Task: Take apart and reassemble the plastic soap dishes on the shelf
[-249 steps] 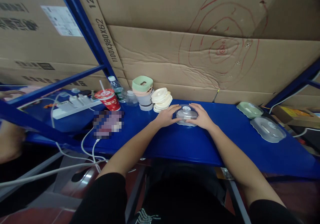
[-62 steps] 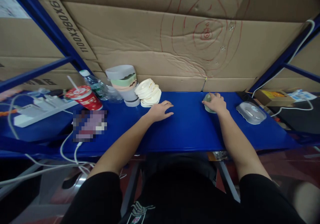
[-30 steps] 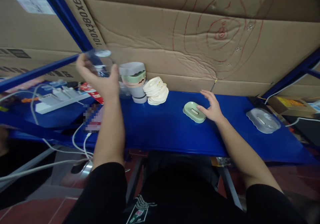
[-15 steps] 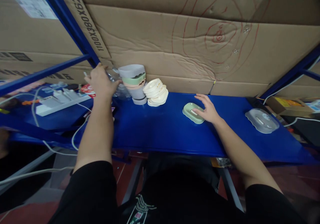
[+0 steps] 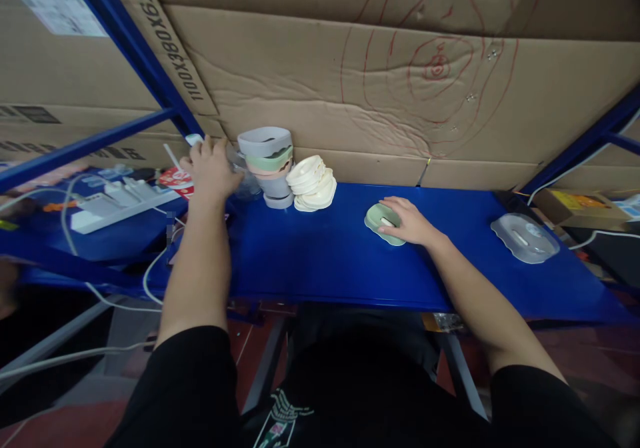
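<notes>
My right hand [image 5: 413, 223] rests on a small green lid [image 5: 376, 216] with a pale slot-like handle, which lies on the blue table. Its fingers curl over the lid's far side and the thumb is on the near side. At the back left, my left hand [image 5: 213, 168] reaches out with fingers and thumb apart. Beside it are crumpled clear plastic [image 5: 247, 185] and a small white object [image 5: 194, 139] at its fingertips. To its right stand a stack of grey, green and pink tubs [image 5: 265, 143] and a leaning pile of cream lids [image 5: 315, 185].
A translucent lid [image 5: 527, 238] lies at the table's right. On the left are a white power strip [image 5: 107, 208], cables and a red packet [image 5: 176, 181]. Blue frame posts [image 5: 145, 55] and a cardboard wall [image 5: 300, 68] bound the back. An open carton [image 5: 575, 211] is far right.
My right hand has closed from lying over the green lid to gripping across it. My left hand has shifted slightly right and down, and the white object behind it now shows.
</notes>
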Available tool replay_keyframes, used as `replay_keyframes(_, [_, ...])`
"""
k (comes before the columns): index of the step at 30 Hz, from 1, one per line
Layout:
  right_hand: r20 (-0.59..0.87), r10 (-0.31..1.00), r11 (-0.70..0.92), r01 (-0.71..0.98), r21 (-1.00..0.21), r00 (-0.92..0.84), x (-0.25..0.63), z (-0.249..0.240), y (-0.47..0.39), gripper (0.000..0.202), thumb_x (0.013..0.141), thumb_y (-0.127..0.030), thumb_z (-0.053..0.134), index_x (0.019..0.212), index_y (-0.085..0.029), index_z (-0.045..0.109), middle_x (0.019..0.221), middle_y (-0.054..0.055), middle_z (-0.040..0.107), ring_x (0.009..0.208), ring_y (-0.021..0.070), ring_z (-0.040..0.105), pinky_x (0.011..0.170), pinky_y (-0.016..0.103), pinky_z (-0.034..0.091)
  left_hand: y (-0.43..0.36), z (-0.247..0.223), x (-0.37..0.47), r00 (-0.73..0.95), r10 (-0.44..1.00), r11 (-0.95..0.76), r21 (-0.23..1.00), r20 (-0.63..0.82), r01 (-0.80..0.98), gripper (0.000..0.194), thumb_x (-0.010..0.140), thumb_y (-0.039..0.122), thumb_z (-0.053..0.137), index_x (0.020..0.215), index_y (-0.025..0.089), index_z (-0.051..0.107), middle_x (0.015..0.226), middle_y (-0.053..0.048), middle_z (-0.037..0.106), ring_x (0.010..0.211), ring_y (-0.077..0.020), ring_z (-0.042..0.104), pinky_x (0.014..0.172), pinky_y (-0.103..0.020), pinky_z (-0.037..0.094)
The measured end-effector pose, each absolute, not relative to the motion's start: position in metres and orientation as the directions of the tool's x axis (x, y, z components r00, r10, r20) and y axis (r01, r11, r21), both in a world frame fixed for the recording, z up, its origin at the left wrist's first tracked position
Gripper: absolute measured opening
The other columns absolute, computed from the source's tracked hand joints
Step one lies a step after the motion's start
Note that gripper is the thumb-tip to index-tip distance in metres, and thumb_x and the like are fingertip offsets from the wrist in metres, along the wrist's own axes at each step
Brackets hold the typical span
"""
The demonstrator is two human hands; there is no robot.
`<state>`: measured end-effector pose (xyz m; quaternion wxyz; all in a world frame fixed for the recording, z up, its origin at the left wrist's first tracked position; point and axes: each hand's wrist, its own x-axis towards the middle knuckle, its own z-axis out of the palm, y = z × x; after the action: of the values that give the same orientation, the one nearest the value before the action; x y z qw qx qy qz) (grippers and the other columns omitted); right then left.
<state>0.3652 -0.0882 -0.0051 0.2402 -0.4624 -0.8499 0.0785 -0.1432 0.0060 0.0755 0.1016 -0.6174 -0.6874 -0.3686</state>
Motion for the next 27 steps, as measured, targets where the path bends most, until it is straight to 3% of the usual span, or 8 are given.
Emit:
replay_keyframes(5, [0.152, 0.877, 0.481, 0.826, -0.293, -0.457, 0.368, -0.005, -0.092, 0.099, 0.073, -0.076, 0.085, 0.156, -0.027, 0.058, 0.166, 0.019, 0.05, 0.153, 0.0494, 0.047, 0.121, 0.071, 0.041, -0.026, 0.071, -0.105, -0.297, 0.47, -0.169, 0.415, 0.831, 0.894, 0.063, 0.078, 0.018, 0.07, 0.14, 0.013, 0.06, 0.157, -0.014, 0.058, 0.146, -0.0357, 0.045, 0.122, -0.065, 0.03])
replay_keyframes(7, [0.12, 0.886, 0.462, 0.833, -0.303, -0.448, 0.367, -0.003, -0.094, 0.098, 0.073, -0.07, 0.088, 0.157, -0.03, 0.056, 0.168, 0.019, 0.048, 0.15, 0.0483, 0.05, 0.118, 0.07, 0.045, -0.042, 0.063, -0.07, -0.183, 0.391, -0.351, 0.33, 0.902, 0.876, 0.04, 0.088, 0.023, 0.063, 0.127, 0.015, 0.065, 0.142, -0.015, 0.067, 0.138, -0.032, 0.055, 0.121, -0.058, 0.036])
replay_keyframes(9, [0.137, 0.88, 0.473, 0.813, -0.34, -0.455, 0.366, 0.0, -0.096, 0.096, 0.074, -0.062, 0.09, 0.158, -0.031, 0.054, 0.167, 0.017, 0.049, 0.149, 0.0464, 0.052, 0.117, 0.069, 0.047, -0.056, 0.051, -0.026, 0.007, 0.468, -0.526, 0.272, 0.884, 0.806, 0.031, 0.096, 0.033, 0.059, 0.122, 0.02, 0.067, 0.131, -0.013, 0.071, 0.132, -0.0318, 0.061, 0.119, -0.057, 0.041])
replay_keyframes(11, [0.187, 0.855, 0.516, 0.762, -0.392, -0.483, 0.365, 0.001, -0.097, 0.097, 0.076, -0.058, 0.089, 0.16, -0.028, 0.052, 0.165, 0.018, 0.051, 0.151, 0.0446, 0.051, 0.12, 0.066, 0.046, -0.066, 0.038, 0.017, 0.299, 0.58, -0.672, 0.238, 0.758, 0.701, 0.037, 0.097, 0.045, 0.063, 0.127, 0.024, 0.068, 0.136, -0.011, 0.071, 0.133, -0.0316, 0.063, 0.119, -0.055, 0.045])
replay_keyframes(14, [0.277, 0.797, 0.601, 0.659, -0.452, -0.537, 0.361, 0.002, -0.096, 0.1, 0.077, -0.06, 0.088, 0.162, -0.024, 0.049, 0.165, 0.02, 0.049, 0.154, 0.0433, 0.047, 0.124, 0.066, 0.042, -0.073, 0.016, 0.063, 0.544, 0.606, -0.781, 0.303, 0.58, 0.547, 0.074, 0.089, 0.062, 0.076, 0.149, 0.022, 0.058, 0.161, -0.018, 0.055, 0.148, -0.0359, 0.054, 0.124, -0.057, 0.043])
replay_keyframes(17, [0.347, 0.726, 0.681, 0.553, -0.48, -0.593, 0.355, 0.001, -0.097, 0.102, 0.076, -0.064, 0.088, 0.162, -0.026, 0.048, 0.166, 0.02, 0.049, 0.154, 0.0429, 0.048, 0.124, 0.067, 0.041, -0.074, -0.005, 0.078, 0.615, 0.649, -0.757, 0.461, 0.448, 0.463, 0.1, 0.083, 0.068, 0.081, 0.161, 0.018, 0.045, 0.169, -0.023, 0.044, 0.156, -0.04, 0.045, 0.127, -0.06, 0.038])
replay_keyframes(21, [0.424, 0.664, 0.738, 0.448, -0.504, -0.616, 0.346, -0.001, -0.1, 0.098, 0.078, -0.059, 0.088, 0.162, -0.031, 0.047, 0.161, 0.017, 0.054, 0.149, 0.0415, 0.053, 0.122, 0.067, 0.044, -0.074, -0.02, 0.073, 0.615, 0.703, -0.651, 0.672, 0.357, 0.354, 0.106, 0.082, 0.07, 0.081, 0.165, 0.019, 0.039, 0.165, -0.022, 0.05, 0.149, -0.0386, 0.053, 0.124, -0.056, 0.044])
replay_keyframes(27, [0.476, 0.702, 0.704, 0.413, -0.578, -0.53, 0.352, -0.007, -0.094, 0.094, 0.08, -0.062, 0.087, 0.16, -0.032, 0.049, 0.158, 0.016, 0.056, 0.145, 0.0416, 0.057, 0.121, 0.067, 0.045, -0.077, -0.018, 0.064, 0.619, 0.708, -0.646, 0.665, 0.34, 0.374, 0.118, 0.075, 0.065, 0.09, 0.168, 0.018, 0.035, 0.168, -0.023, 0.046, 0.151, -0.0425, 0.05, 0.125, -0.059, 0.042])
